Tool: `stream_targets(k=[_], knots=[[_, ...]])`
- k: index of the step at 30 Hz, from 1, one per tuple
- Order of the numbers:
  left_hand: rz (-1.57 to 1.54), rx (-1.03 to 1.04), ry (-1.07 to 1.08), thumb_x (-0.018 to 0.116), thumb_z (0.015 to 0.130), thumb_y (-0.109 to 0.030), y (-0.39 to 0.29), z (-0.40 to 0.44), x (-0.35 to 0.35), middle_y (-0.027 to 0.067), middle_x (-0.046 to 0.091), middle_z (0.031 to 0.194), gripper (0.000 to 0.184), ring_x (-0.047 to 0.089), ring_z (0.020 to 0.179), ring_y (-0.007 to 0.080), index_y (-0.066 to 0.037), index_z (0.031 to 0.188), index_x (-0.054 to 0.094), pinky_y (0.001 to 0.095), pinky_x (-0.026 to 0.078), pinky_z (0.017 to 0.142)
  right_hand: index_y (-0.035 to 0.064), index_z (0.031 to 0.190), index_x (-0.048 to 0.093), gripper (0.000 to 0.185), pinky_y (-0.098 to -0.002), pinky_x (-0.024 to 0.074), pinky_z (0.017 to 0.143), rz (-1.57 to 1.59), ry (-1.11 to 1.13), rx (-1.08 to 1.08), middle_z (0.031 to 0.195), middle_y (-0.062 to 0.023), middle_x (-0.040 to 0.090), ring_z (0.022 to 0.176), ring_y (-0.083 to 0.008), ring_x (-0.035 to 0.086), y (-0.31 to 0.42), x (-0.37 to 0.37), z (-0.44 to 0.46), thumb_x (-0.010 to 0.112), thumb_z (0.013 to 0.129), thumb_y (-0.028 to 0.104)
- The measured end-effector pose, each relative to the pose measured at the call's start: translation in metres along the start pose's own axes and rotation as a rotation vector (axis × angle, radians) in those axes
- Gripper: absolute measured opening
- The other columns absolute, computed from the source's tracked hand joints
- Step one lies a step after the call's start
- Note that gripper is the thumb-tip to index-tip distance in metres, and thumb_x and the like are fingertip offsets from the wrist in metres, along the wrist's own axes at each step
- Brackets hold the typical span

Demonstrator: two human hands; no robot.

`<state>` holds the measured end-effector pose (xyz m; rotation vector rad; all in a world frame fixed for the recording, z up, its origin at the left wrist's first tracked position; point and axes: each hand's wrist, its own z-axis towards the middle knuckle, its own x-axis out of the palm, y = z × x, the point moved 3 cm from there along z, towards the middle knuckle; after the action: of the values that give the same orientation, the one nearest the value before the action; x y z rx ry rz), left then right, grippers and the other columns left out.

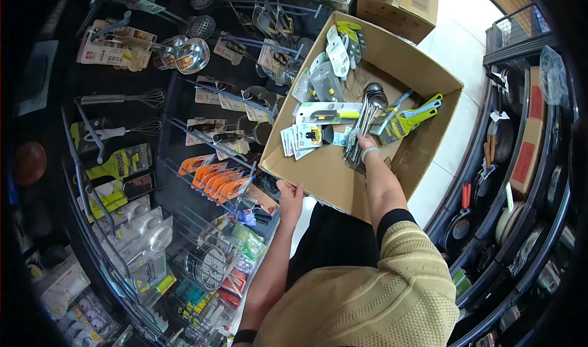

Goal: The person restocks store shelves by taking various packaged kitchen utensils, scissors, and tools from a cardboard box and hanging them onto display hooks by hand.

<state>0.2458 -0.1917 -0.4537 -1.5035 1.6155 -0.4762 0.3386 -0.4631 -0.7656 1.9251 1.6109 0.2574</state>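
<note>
A large open cardboard box (334, 192) is in front of me, with kitchen tools inside. My right hand (367, 146) reaches into it and is closed around the handles of a bundle of metal ladles (375, 96); their bowls point toward the far side. At the near left rim of the box, my left hand (290, 195) is closed on the edge, its grip partly hidden. Left of the ladles lie carded tools, including a green-handled tool in packaging (334, 114) and white cards (301, 139). Yellow-green packaged tools (407, 123) lie to their right.
At left, a dark display wall carries hooks with whisks (131, 97), skimmers (201, 27) and orange-carded tools (214, 177). Wire baskets (205, 264) hold small packages below. Pan shelves (490, 181) stand at right. Another carton (398, 7) sits beyond the box on white floor tiles.
</note>
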Motion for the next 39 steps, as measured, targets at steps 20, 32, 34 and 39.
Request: stream_targets(k=[20, 32, 34, 39], knots=[[0.027, 0.081, 0.009, 0.056, 0.088, -0.010, 0.020, 0.007, 0.001, 0.0161, 0.059, 0.088, 0.030, 0.062, 0.069, 0.0182, 0.001, 0.097, 0.029, 0.0292, 0.052, 0.059, -0.0117, 0.108, 0.055, 0.056, -0.0351, 0.0456, 0.082, -0.038, 0.038, -0.025, 0.102, -0.0202, 0.062, 0.094, -0.0268, 0.061, 0.035, -0.023, -0.026, 0.065, 0.072, 0.030], [-0.034, 0.078, 0.029, 0.056, 0.087, -0.010, 0.018, 0.009, 0.002, 0.0159, 0.059, 0.083, 0.030, 0.064, 0.066, 0.0199, 0.000, 0.097, 0.029, 0.0295, 0.051, 0.055, -0.0014, 0.087, 0.059, 0.026, -0.0391, 0.0539, 0.056, 0.353, 0.292, 0.207, 0.078, -0.0117, 0.064, 0.061, -0.0234, 0.063, 0.112, -0.045, -0.106, 0.062, 0.080, 0.024], [-0.035, 0.090, 0.027, 0.055, 0.088, -0.008, 0.015, 0.008, 0.003, 0.0149, 0.058, 0.087, 0.030, 0.063, 0.069, 0.0185, -0.001, 0.098, 0.028, 0.0274, 0.052, 0.055, 0.0000, 0.089, 0.059, 0.024, -0.0387, 0.0547, 0.057, 0.512, 0.461, 0.268, 0.077, -0.0122, 0.064, 0.062, -0.0236, 0.063, 0.113, -0.037, -0.090, 0.060, 0.083, 0.023], [-0.016, 0.074, 0.032, 0.055, 0.088, -0.008, 0.008, 0.006, 0.003, 0.0143, 0.057, 0.087, 0.030, 0.062, 0.068, 0.0178, -0.002, 0.099, 0.027, 0.0267, 0.052, 0.055, -0.0022, 0.100, 0.054, 0.022, -0.0379, 0.0561, 0.063, 0.734, 0.484, 0.309, 0.086, -0.0141, 0.065, 0.070, -0.0263, 0.066, 0.148, -0.021, -0.086, 0.055, 0.088, 0.017]])
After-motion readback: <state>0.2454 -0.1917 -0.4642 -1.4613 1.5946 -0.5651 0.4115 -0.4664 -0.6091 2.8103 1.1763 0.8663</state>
